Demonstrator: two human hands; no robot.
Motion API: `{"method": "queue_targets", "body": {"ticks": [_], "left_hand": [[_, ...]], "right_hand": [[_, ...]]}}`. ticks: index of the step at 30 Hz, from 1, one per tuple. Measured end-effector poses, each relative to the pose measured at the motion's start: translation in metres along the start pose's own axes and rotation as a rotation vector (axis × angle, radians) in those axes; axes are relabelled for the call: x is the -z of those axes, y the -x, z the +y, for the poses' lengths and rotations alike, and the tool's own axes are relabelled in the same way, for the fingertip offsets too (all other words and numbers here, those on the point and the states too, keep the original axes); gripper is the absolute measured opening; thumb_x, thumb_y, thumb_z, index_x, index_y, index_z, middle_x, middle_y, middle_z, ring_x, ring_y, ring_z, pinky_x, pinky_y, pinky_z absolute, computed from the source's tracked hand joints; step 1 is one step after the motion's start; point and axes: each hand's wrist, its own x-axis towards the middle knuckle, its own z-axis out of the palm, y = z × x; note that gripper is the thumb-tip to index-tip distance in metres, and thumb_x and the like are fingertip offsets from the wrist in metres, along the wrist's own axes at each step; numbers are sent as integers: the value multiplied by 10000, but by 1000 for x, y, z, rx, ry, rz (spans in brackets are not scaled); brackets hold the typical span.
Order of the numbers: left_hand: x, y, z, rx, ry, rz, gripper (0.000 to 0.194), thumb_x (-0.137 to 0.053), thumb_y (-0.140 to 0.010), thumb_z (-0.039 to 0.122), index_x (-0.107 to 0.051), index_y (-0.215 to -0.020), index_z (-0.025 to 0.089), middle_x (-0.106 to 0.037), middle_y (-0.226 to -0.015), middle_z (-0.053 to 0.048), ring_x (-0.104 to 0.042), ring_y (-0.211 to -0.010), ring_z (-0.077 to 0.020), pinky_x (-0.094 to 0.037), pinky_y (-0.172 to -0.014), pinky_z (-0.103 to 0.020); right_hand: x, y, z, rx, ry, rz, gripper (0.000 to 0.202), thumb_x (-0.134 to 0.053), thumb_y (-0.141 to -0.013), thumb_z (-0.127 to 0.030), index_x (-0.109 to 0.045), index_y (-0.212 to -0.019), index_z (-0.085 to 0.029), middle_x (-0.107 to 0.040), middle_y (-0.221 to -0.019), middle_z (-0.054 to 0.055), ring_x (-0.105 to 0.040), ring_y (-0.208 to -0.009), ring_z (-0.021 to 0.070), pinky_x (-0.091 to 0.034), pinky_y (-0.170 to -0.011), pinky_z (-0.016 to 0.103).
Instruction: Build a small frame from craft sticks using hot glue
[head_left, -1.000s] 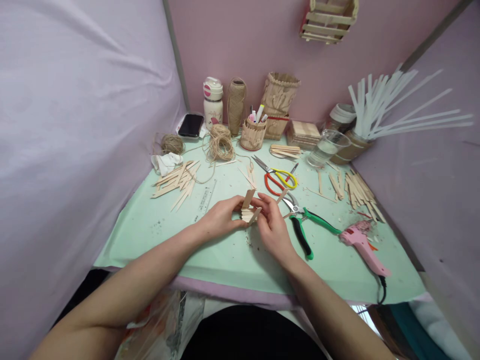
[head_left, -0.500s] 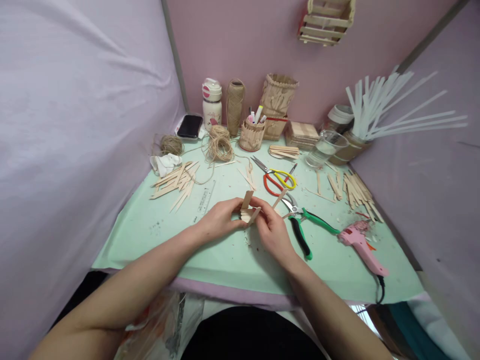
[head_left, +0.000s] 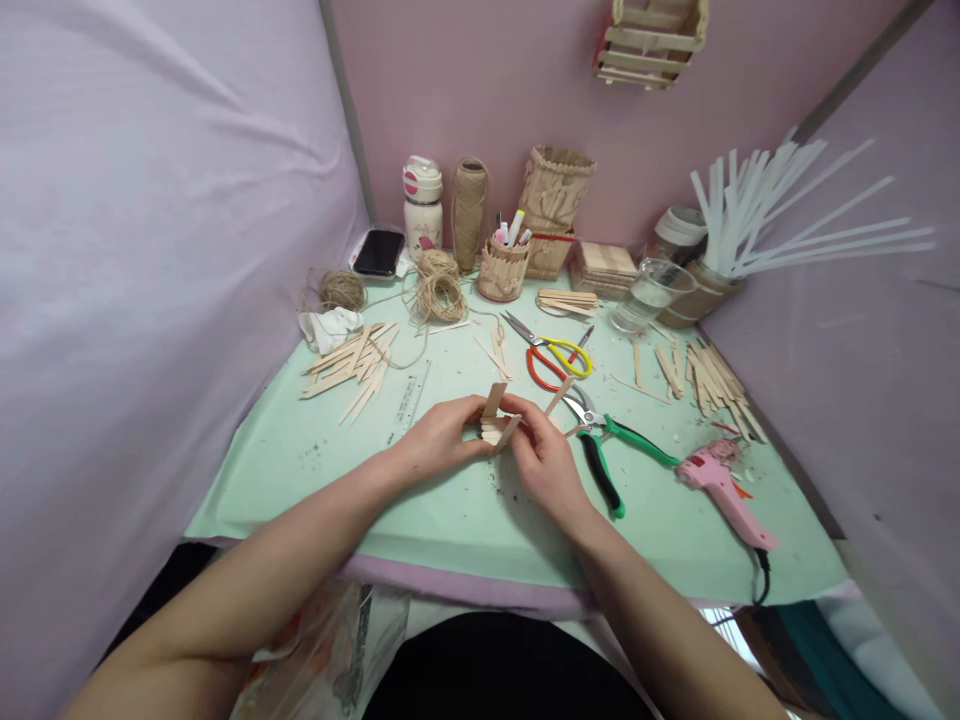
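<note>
Between my hands, above the front middle of the table, is a small craft-stick piece [head_left: 493,431], with a few sticks side by side and others standing up from it. My left hand [head_left: 448,437] grips its left side, thumb at the near edge. My right hand [head_left: 546,452] is closed on its right side; the fingers partly hide the sticks there. Just right of that hand lie green-handled pruning shears [head_left: 600,430]. Beyond them are scissors [head_left: 555,352] with one red and one yellow handle loop.
A pink glue gun [head_left: 724,490] lies at the right, its cord over the front edge. Loose craft sticks [head_left: 349,370] lie left, near a ruler [head_left: 409,402]. At the back stand a tilted clear cup of water [head_left: 649,300], twine [head_left: 441,288] and a pen holder [head_left: 502,268].
</note>
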Motion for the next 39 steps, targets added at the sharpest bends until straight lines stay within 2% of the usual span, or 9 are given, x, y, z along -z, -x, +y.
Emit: {"method": "queue_targets", "body": {"ticks": [12,21,25,29,34,39], "left_hand": [[1,1,-3,-54,-17,-10,502,-752,-740,268,-582,-1208,216,-682,-1192,-62,-649,-1074,-236,-508,-942,-368],[0,1,-4,-62,38,16,509,-757,-750,273,-576,-1219,195,-660,-1251,-88,-640,-1125,-234,-501,-1006,-389],[1,1,-1,-77,141,68,443,-683,-822,281,-569,-1237,176,-668,-1247,-97,-642,-1150,-217,-495,-1040,-376],[2,-1,2,-75,186,142,296,-576,-893,285,-632,-1152,154,-714,-1149,-94,-687,-1055,-202,-534,-983,-354],[-3,-3,3,-56,149,251,245,-614,-852,277,-701,-1049,160,-756,-1036,-61,-715,-940,-197,-564,-910,-329],[-6,-5,2,-38,139,299,214,-601,-846,254,-733,-992,170,-777,-967,-34,-724,-871,-178,-573,-828,-282]], "right_hand": [[-1,1,2,-9,-13,7,444,-424,-874,-158,-594,-1276,-243,-667,-1278,63,-633,-1152,221,-501,-1007,422],[1,0,1,-8,-27,40,441,-414,-882,-155,-587,-1278,-246,-649,-1301,62,-622,-1173,208,-492,-1037,414],[1,-3,-1,-6,-45,42,418,-409,-898,-167,-583,-1272,-239,-640,-1311,66,-616,-1179,202,-488,-1039,416],[-1,-9,-3,5,-40,46,395,-406,-912,-167,-580,-1261,-230,-636,-1311,70,-604,-1190,195,-470,-1048,412],[-4,-15,-7,11,-5,71,332,-423,-903,-178,-616,-1168,-228,-678,-1203,64,-623,-1121,209,-481,-1001,400],[-6,-20,-9,-14,-19,120,229,-445,-895,-206,-644,-1005,-227,-690,-1055,58,-631,-1005,218,-492,-923,392]]}}
